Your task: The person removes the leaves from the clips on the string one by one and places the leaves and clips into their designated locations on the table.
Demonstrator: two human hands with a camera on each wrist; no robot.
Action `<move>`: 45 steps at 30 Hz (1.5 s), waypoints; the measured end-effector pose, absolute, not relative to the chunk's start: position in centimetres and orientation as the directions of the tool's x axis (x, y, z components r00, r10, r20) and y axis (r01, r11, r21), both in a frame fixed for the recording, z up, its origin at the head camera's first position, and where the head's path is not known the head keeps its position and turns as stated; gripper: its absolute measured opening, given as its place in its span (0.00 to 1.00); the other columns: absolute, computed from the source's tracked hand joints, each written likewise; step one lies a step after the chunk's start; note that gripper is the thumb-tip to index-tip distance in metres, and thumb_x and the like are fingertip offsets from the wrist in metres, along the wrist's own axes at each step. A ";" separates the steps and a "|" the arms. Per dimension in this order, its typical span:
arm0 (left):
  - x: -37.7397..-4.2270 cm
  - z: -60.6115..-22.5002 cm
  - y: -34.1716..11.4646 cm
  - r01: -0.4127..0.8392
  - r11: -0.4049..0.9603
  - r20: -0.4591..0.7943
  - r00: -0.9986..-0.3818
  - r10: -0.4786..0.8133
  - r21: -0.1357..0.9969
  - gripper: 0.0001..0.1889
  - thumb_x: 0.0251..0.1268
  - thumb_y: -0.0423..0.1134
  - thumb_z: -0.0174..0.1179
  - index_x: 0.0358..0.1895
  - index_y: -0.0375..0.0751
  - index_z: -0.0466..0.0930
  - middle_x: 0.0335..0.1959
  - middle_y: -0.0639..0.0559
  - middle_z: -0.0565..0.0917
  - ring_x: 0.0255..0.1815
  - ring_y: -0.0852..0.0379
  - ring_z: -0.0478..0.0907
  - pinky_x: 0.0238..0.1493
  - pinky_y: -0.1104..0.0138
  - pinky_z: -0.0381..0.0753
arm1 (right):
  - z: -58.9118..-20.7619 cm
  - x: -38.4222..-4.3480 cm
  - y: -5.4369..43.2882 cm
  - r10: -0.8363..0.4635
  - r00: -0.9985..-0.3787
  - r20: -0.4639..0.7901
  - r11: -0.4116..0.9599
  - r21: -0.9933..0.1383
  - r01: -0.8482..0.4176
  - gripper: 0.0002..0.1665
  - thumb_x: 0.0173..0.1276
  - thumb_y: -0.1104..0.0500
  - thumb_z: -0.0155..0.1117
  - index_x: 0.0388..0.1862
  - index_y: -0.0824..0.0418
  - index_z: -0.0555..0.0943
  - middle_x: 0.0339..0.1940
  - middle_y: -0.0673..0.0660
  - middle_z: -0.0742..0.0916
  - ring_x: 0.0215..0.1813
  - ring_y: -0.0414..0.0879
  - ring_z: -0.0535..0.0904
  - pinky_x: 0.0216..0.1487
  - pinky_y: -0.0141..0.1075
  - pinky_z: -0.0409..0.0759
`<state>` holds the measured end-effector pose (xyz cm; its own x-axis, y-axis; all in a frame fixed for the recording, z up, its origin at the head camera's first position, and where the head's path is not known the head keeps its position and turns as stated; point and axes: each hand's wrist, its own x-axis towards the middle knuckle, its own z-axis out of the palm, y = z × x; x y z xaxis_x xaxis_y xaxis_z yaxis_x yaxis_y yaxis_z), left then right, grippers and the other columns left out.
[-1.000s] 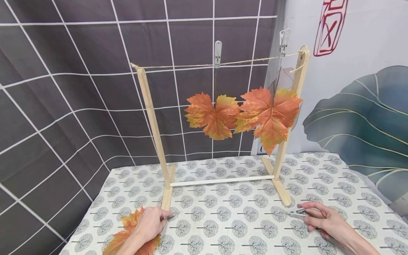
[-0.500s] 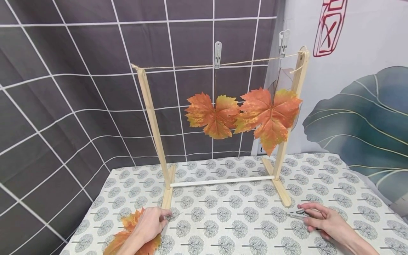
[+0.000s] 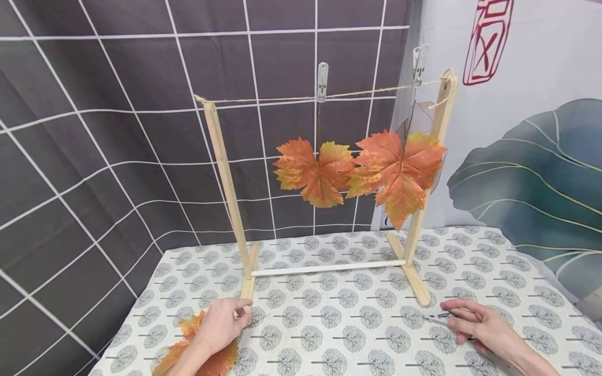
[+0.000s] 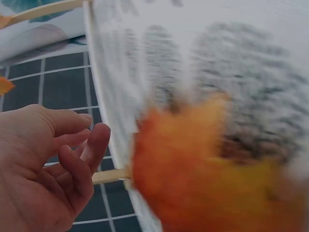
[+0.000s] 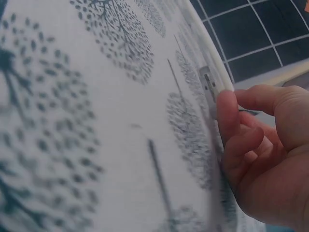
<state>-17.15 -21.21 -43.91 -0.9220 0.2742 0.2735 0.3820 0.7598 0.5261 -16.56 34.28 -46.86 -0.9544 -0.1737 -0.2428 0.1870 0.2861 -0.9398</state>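
Observation:
In the head view my left hand [image 3: 224, 325] hovers over an orange-and-yellow artificial leaf [image 3: 220, 361] at the front left. The hand covers part of that leaf. In the left wrist view its fingers [image 4: 79, 166] are loosely bent with nothing between them, and the leaf [image 4: 193, 169] is blurred beside them. My right hand [image 3: 486, 329], at the front right, pinches a grey clothespin [image 3: 438, 318] between thumb and fingertips; the clothespin [image 5: 208, 87] points away from the hand. Two similar leaves, one left [image 3: 315, 169] and one right [image 3: 400, 172], hang from a string.
A wooden frame has a left post [image 3: 226, 177] and a right post [image 3: 439, 120], joined low by a white rod [image 3: 324, 268]. Twine [image 3: 263, 99] spans the tops. Clothespins, one mid-string [image 3: 322, 82] and one by the right post [image 3: 417, 65], hold the leaves. A tree-patterned cloth [image 3: 348, 334] covers the table.
My left hand has turned and lifted slightly, its index finger drawing back from its pointing pose. The right hand stays in place while the clothespin tilts a little in its fingers.

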 end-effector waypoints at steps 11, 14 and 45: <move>-17.8 -40.0 -19.0 0.326 0.630 0.292 -0.943 0.161 0.705 0.05 0.61 0.27 0.65 0.39 0.36 0.86 0.27 0.53 0.85 0.12 0.63 0.75 0.09 0.70 0.70 | -42.8 -17.1 32.9 -0.104 -0.991 -0.087 0.444 -0.895 0.032 0.32 0.76 0.55 0.60 0.68 0.76 0.66 0.45 0.50 0.89 0.26 0.48 0.80 0.16 0.34 0.70; -18.3 -38.6 -18.4 0.326 0.581 0.315 -0.941 0.123 0.746 0.04 0.62 0.26 0.64 0.38 0.36 0.85 0.28 0.51 0.84 0.16 0.58 0.79 0.12 0.69 0.74 | -41.3 -17.5 32.5 -0.136 -0.991 -0.005 0.456 -0.888 -0.058 0.27 0.77 0.57 0.59 0.65 0.74 0.70 0.44 0.45 0.89 0.27 0.48 0.81 0.16 0.34 0.70; -22.6 -28.6 -13.5 0.504 0.393 0.559 -0.828 -0.032 0.769 0.12 0.64 0.30 0.63 0.51 0.39 0.82 0.37 0.46 0.87 0.20 0.51 0.85 0.11 0.64 0.77 | -22.1 -21.7 25.0 -0.296 -0.865 0.405 0.538 -0.677 -0.502 0.18 0.73 0.61 0.63 0.60 0.64 0.79 0.46 0.51 0.89 0.30 0.48 0.82 0.14 0.35 0.71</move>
<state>-22.63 -13.52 -28.63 -0.8284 -0.0316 0.5593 0.5042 0.3930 0.7690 -21.75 24.96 -22.08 -0.8648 -0.2964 0.4053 -0.5018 0.5378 -0.6775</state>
